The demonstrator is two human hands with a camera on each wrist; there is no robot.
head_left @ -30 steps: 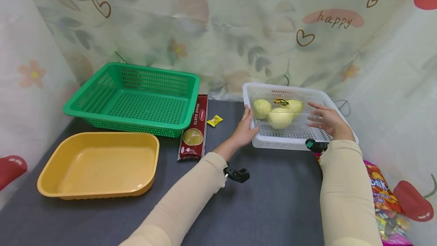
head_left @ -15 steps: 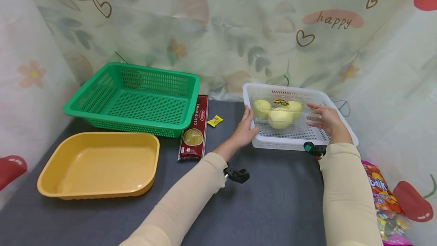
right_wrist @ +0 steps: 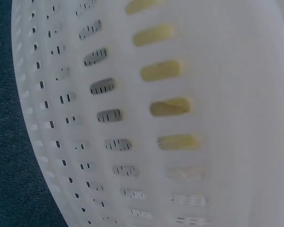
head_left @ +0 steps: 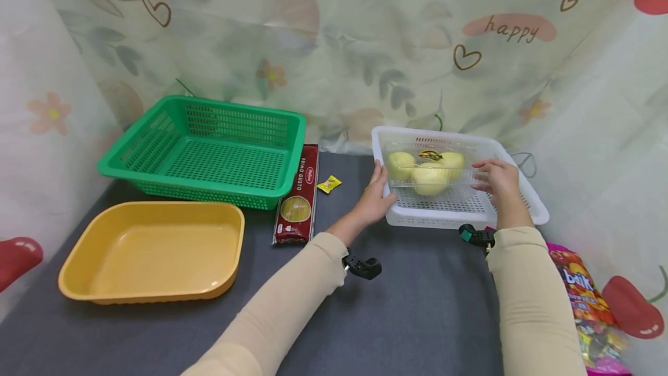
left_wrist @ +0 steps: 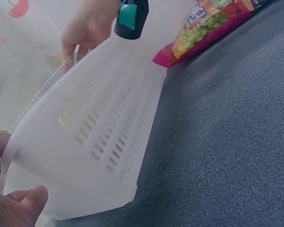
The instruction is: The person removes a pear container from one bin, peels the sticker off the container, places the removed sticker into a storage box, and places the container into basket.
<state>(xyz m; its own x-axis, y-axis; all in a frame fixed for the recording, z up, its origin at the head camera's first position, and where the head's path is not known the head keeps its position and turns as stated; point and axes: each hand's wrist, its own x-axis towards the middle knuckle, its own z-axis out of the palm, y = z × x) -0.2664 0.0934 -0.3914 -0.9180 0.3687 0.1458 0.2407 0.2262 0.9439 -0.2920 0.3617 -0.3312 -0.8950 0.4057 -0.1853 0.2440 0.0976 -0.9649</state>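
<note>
Here, left hand (head_left: pixel 374 202) grips one white basket (head_left: pixel 428 218) — right hand (head_left: pixel 499 181) pinches one clear box (head_left: pixel 466 176) of three fruits (head_left: pixel 429 179).

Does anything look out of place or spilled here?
Nothing looks spilled; the pale fruit is inside its clear box. Slightly odd: one yellow-wrapped sweet lies loose on the table, outside any container, and the red packet is partly hidden by the green basket, perhaps tucked under it; I can't tell.

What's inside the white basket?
In the white basket is a clear box with three pale round fruits in it. What lies right under the fruits can't be seen; they cover it.
</note>
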